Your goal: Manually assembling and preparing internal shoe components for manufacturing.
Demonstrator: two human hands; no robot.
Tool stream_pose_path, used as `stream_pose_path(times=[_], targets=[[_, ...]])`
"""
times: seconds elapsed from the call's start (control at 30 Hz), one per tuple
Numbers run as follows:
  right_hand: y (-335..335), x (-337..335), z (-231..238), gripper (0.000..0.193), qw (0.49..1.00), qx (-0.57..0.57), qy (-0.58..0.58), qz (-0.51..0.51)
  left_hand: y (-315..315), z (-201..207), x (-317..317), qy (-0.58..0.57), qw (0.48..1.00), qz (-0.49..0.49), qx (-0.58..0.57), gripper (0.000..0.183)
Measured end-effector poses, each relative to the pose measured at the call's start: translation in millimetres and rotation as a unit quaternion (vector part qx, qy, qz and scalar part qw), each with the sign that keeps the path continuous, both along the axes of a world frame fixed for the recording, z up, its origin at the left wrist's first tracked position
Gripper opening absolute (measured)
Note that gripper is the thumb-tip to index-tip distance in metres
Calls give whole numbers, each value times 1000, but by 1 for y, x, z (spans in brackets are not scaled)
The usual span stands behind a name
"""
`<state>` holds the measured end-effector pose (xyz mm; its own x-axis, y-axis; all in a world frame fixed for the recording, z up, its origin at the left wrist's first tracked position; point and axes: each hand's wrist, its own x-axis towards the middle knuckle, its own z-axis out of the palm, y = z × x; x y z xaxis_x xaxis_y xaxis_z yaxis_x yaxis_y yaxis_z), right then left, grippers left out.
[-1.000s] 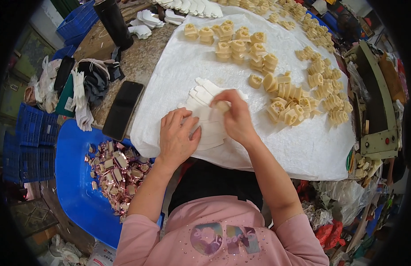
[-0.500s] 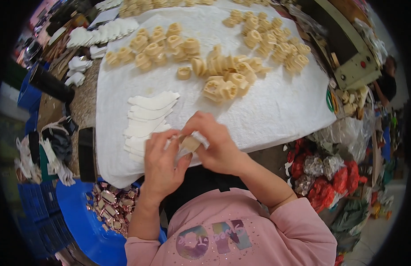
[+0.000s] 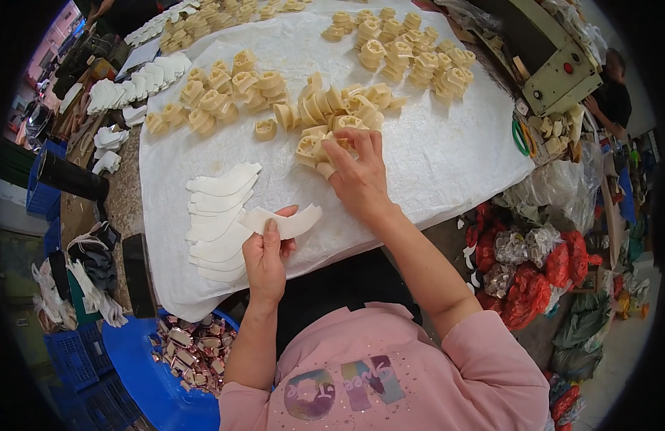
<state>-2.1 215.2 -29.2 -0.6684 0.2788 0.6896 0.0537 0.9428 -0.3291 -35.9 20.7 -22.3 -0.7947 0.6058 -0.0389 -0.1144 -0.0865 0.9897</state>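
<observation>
My left hand (image 3: pixel 265 260) pinches a curved white strip (image 3: pixel 298 224) between thumb and fingers, its free end pointing right. Under and beside it, several similar white strips (image 3: pixel 216 219) lie overlapped in a column on the white cloth. Farther off, my right hand (image 3: pixel 361 176) has its bent fingers closed on a cream ring-shaped piece (image 3: pixel 312 146) at the near edge of a heap. The fingertips partly hide what they grip. More cream rings (image 3: pixel 322 104) lean together just behind that hand, and a single ring (image 3: pixel 265 129) lies to the left.
The white cloth (image 3: pixel 433 161) covers the table, with more ring stacks (image 3: pixel 426 65) at the back. A blue tub (image 3: pixel 135 359) of small shiny pinkish pieces stands at lower left. A green-grey machine (image 3: pixel 562 79) is at far right, near another person (image 3: pixel 614 97). Red bags (image 3: pixel 523 298) lie below.
My hands have parted from the small beige piece they worked on together. The right moved forward to the rings; the left now holds a white strip. The view has shifted slightly.
</observation>
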Motion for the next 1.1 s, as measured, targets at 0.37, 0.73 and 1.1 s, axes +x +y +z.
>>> stream_pose_path(times=[0.37, 0.73, 1.1], targets=[[-25, 40, 17, 45, 998, -23, -41, 50, 1, -2, 1, -74, 992, 47, 91, 41], [-21, 28, -16, 43, 899, -419, 66, 109, 46, -2, 0, 195, 977, 4, 85, 38], [-31, 3, -19, 49, 897, -401, 172, 71, 64, -20, -33, 239, 959, 151, 36, 30]])
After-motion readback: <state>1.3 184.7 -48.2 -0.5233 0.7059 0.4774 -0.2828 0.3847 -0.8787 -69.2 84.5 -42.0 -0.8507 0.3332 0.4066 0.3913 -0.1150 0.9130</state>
